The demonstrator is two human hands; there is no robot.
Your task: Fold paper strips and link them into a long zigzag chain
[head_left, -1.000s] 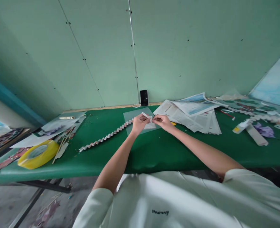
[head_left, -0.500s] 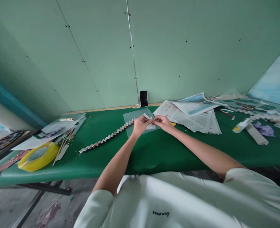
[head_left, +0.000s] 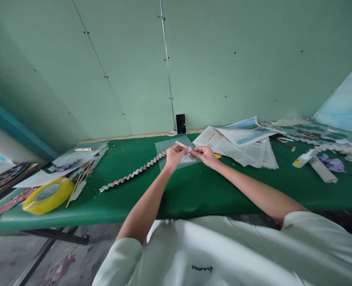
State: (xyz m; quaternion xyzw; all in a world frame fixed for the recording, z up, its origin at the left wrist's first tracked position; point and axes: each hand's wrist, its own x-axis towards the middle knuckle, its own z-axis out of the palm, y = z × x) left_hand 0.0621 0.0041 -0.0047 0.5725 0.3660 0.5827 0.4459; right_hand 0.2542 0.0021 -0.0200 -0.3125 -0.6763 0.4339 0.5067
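Observation:
Both hands meet over a translucent sheet (head_left: 161, 145) on the green table. My left hand (head_left: 175, 155) is closed on a narrow paper strip (head_left: 180, 144), whose pale end sticks out above the fingers. Close beside it, my right hand (head_left: 203, 155) pinches at the strip's right end, with fingertips nearly touching the left ones. A folded zigzag paper chain (head_left: 134, 173) runs from my left hand down to the left across the table. White paper pieces (head_left: 187, 159) lie on the sheet under the hands.
A phone (head_left: 181, 123) leans on the wall behind. Newspaper sheets (head_left: 247, 149) lie to the right, with a glue bottle (head_left: 302, 159) and purple crumpled paper (head_left: 332, 163) beyond. Yellow tape (head_left: 49, 195) and thin sticks (head_left: 79, 183) are at the left of the table (head_left: 116, 206).
My left hand has shifted slightly left, away from my right fingertips. The strip's pale end now points further up and left. My right hand has hardly moved.

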